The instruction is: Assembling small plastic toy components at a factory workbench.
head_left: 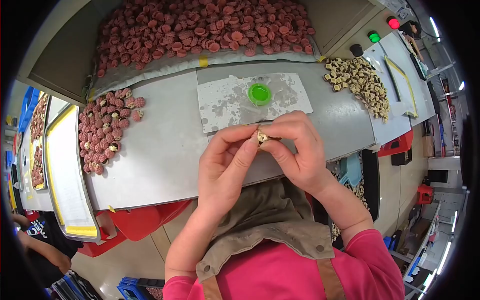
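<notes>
My left hand [226, 167] and my right hand [300, 150] meet over the near edge of the grey table, closed in a pinch. Between their fingertips is a small cream-coloured piece [262, 136], mostly covered by the fingers. Just beyond them, a stained white board [217, 102] bears a round green dish [259, 94]. At the left lies a heap of pink raspberry-shaped pieces [106, 132], some showing cream filling. A pile of small cream-and-brown cubes [360, 85] sits at the far right. Many hollow pink raspberry-shaped shells [210, 27] fill the back.
Walls of a grey cabinet [65, 50] flank the shells. A white tray with yellow edges [72, 175] stands left of the table. Red bins [145, 220] and a light blue scoop-like container [351, 170] are below the table's edge. Another person [45, 240] is at the lower left.
</notes>
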Demonstrator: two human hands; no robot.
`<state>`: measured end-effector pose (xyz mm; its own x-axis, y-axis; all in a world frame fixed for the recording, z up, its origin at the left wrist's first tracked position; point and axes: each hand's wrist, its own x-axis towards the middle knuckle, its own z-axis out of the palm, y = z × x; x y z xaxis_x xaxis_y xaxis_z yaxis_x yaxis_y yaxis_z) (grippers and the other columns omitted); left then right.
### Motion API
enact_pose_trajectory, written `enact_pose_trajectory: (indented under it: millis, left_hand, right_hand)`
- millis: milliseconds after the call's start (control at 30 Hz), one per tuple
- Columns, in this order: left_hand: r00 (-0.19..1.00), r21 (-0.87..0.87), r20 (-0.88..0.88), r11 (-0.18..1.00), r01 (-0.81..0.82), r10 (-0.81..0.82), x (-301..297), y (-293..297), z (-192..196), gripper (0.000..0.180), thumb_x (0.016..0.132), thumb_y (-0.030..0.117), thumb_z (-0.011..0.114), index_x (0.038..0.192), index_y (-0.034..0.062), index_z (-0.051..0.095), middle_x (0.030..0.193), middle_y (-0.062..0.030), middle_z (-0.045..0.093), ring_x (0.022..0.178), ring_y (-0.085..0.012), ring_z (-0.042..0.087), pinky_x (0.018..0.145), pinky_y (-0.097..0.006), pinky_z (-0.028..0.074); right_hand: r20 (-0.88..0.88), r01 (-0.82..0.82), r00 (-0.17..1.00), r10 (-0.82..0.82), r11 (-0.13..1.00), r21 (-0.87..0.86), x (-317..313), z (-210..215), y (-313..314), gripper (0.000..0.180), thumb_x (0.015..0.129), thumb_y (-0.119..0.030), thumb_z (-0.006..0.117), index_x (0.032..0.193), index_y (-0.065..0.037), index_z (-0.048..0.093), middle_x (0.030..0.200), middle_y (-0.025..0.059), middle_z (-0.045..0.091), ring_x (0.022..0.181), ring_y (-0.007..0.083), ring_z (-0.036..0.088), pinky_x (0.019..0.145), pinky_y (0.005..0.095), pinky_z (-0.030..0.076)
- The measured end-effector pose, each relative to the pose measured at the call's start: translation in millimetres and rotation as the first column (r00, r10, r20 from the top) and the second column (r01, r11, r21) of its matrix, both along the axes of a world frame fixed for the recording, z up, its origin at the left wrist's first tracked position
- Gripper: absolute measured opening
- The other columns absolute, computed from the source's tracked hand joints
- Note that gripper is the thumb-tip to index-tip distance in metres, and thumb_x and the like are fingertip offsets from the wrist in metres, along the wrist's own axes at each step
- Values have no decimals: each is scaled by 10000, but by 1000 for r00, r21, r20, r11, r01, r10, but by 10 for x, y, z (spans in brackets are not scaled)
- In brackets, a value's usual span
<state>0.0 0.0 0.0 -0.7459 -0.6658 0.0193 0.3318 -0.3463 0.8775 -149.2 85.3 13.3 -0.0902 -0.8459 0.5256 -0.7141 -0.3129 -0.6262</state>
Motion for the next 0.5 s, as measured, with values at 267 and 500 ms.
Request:
enact_pose_trajectory:
  millis: [267, 500]
  left_hand:
    - [996, 100, 0, 991, 90, -91, -36, -6, 86, 360, 905, 52, 547, 1241, -6, 435, 1049, -76, 578, 967, -128, 558, 866, -263, 454]
    - [975, 144, -66, 965, 220, -213, -874, 386, -225, 525, 875, 19, 573, 1336, 15, 323, 1003, -82, 578, 955, -131, 563, 858, -256, 454]
  right_hand:
    - [366, 67, 927, -80, 997, 48, 85, 15, 133, 420, 826, -372, 650, 1080, -43, 591, 1047, 66, 520, 947, 177, 478, 795, 276, 410]
    - [319, 42, 944, -81, 991, 126, -797, -311, 607, 494, 821, -438, 625, 1140, -60, 612, 926, 18, 483, 874, 159, 434, 791, 264, 387]
